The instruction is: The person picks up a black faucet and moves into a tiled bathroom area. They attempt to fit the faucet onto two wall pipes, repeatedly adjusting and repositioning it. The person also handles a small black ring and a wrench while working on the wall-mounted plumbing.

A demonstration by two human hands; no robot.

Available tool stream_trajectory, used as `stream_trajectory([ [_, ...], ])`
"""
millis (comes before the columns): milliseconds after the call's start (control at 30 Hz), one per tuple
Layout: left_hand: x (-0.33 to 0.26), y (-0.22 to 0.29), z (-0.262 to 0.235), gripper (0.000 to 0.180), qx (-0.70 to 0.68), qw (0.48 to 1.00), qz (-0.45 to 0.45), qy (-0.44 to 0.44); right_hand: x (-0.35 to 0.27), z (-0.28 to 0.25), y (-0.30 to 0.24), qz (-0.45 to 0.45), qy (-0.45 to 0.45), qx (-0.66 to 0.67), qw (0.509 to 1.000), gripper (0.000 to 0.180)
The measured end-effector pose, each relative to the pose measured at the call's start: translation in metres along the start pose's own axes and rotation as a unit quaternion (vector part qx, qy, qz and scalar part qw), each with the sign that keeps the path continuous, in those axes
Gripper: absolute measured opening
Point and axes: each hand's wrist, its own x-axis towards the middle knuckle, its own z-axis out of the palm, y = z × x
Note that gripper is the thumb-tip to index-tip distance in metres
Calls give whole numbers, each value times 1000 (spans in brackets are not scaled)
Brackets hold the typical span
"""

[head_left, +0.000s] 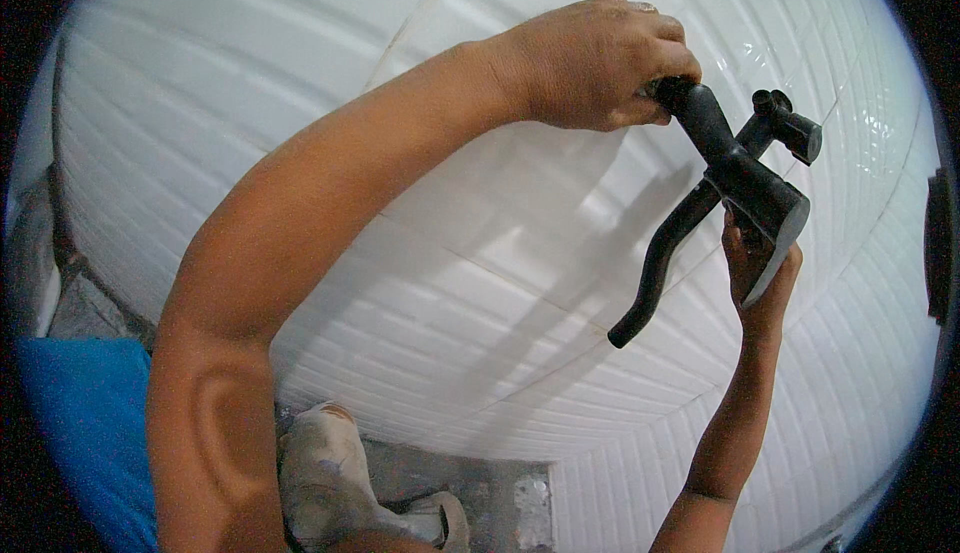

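A matte black wall-mounted mixer tap (712, 128) stands out from the white ribbed tiles. Its curved spout (657, 258) hangs down to the left, and a short stub outlet (797, 133) sticks out at the upper right. My left hand (610, 68) reaches across from the left, its fingers wrapped round the upper left end of the tap. From below, my right hand (768, 278) grips the tap's lower right end, beside a flat lever-like piece (768, 271). The tap's body partly hides the right fingers. How the tap meets the wall is hidden.
White ribbed wall tiles (420, 283) surround the tap and meet a second tiled wall at the right. Below lies a grey floor (415, 463), with a dusty trouser leg (325, 458) over it. Blue cloth (85, 433) shows at lower left, and a dark object (938, 248) at the right edge.
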Motion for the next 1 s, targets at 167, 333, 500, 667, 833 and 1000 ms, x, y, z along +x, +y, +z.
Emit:
stream_trajectory([
  [167, 1, 5, -15, 31, -16, 1000, 2, 23, 2, -5, -22, -20, 9, -54, 998, 21],
  [333, -5, 8, -25, 23, -11, 1000, -17, -20, 0, -5, -23, 24, 2, -31, 999, 23],
  [500, 6, 18, -23, 19, -22, 998, -43, -29, 0, -6, -14, -22, 8, 1, 1000, 20],
  [667, 14, 24, -38, 28, 19, 997, -40, -69, -1, -15, -18, -11, -15, 6, 1000, 22],
  [833, 12, 53, -31, 35, 61, 996, -17, -60, -10, -7, -19, -12, 37, 42, 998, 30],
  [1000, 9, 91, -15, 32, 120, 992, 7, -44, -17, -4, -15, -48, 56, 26, 997, 43],
])
